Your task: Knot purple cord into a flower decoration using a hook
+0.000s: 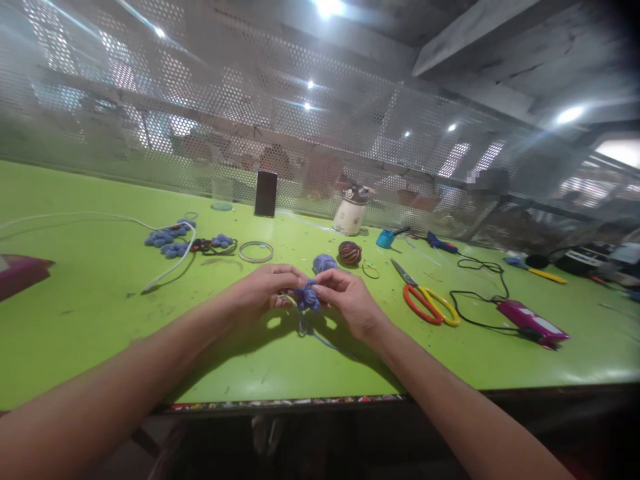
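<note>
Between my two hands, above the front of the green table (225, 360), is a small blue-purple piece of yarn work (309, 297). My left hand (273, 288) pinches it from the left, with a thin pale green strand or ring by its fingers. From the right, the thumb and fingers of my right hand (347, 297) close on its upper edge. Loose yarn (325, 342) trails down from it to the right. Just behind my hands sits a ball of blue-purple yarn (325, 263), and beside it a dark multicoloured yarn ball (350, 253).
Orange-and-yellow scissors (425, 300) lie right, near a glue gun (443, 243), its cord and a magenta box (533, 321). Blue yarn flowers (173, 240), a white cable (185, 257) and a ring (256, 251) lie left. A white jar (350, 212) and phone-like slab (266, 194) stand behind.
</note>
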Available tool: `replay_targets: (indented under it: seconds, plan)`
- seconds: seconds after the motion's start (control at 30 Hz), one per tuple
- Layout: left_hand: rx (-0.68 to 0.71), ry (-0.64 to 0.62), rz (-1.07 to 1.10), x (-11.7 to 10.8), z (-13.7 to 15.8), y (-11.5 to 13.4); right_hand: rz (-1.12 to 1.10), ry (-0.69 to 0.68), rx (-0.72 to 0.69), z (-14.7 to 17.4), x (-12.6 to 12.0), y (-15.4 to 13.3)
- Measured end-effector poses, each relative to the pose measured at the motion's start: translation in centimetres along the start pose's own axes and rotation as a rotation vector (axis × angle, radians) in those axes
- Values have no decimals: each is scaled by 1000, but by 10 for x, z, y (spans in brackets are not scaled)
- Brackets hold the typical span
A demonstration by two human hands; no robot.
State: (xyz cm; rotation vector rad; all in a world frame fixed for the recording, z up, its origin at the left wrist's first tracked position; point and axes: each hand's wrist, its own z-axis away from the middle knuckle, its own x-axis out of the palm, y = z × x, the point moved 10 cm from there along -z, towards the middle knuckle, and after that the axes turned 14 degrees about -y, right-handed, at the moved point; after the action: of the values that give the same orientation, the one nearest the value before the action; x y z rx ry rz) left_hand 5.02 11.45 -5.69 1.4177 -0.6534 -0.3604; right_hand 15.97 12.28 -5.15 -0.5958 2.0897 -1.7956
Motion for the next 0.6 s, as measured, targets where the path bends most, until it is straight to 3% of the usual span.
replay_targets:
  seconds: [0.13, 0.3, 0.5, 0.6]
  plan:
    - [-29, -2, -38, -4, -3, -6, 3, -57, 19, 0, 7, 1]
    - [50, -38, 47, 1, -6, -3, 26, -112, -15, 1, 13, -3]
    - [156, 101, -233, -12, -5, 11, 65, -112, -19, -1, 12, -3]
    - [164, 108, -204, -14, -4, 12, 41, -81, -9, -1, 8, -3]
